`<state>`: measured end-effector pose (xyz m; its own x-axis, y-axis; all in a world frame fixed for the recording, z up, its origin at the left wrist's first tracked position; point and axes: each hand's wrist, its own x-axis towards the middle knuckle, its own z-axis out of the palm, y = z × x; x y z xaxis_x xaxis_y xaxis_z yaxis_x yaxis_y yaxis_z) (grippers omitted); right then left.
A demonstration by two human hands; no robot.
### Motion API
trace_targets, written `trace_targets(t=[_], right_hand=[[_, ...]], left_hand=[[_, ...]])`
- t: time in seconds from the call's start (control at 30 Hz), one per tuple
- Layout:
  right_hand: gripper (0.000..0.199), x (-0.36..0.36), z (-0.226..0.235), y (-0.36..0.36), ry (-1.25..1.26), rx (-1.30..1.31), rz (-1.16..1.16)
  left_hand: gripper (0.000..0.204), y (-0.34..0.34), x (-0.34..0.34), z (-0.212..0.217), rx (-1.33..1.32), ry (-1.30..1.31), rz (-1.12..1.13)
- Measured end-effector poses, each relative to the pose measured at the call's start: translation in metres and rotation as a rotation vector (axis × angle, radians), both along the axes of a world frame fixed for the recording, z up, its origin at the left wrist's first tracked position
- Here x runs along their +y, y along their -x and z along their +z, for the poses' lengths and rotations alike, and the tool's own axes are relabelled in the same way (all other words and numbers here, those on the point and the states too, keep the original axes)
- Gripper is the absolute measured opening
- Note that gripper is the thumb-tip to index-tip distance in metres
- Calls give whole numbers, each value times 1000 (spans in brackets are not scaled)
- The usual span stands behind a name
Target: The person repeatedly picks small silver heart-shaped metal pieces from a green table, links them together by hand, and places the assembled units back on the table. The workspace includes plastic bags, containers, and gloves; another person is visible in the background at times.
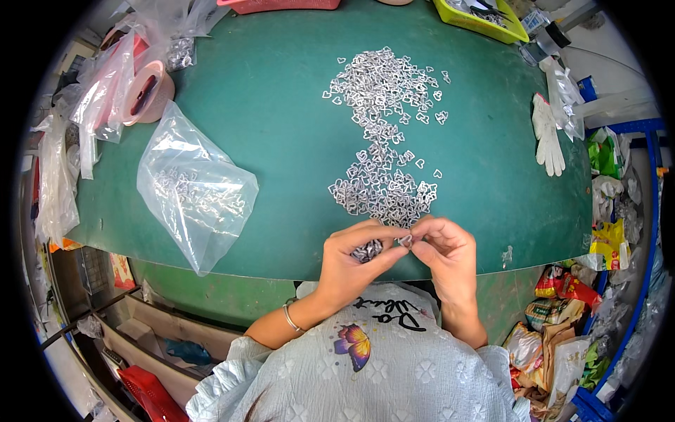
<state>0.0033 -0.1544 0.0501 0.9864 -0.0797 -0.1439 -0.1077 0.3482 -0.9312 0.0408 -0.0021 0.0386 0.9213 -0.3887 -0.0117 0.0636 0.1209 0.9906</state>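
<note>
Both my hands meet at the table's near edge, just below a pile of small silver heart-shaped metal pieces [383,186]. My left hand [355,253] cups a clump of these hearts [367,250] in its palm, while its thumb and forefinger pinch one heart-shaped piece [404,240]. My right hand [444,246] has its thumb and forefinger closed at the right side of that same piece. A larger heap of hearts [383,77] lies farther back, joined to the near pile by a narrow trail. To the left rests a clear plastic bag [200,190] with some hearts inside.
The green tabletop [288,141] has a curved near edge. A pink bowl [151,91] and plastic bags [105,91] stand at the far left. A yellow-green basket [485,17] sits at the back right. A white glove [546,133] lies on the right.
</note>
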Motion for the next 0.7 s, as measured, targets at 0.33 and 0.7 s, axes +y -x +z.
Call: trace_targets(t=[0.33, 0.7], right_hand=[[20, -3, 9, 3, 501, -279, 11], [23, 6, 8, 5, 287, -146, -33]], left_hand=[[13, 2, 4, 4, 53, 78, -23], [7, 5, 8, 8, 289, 128, -57]])
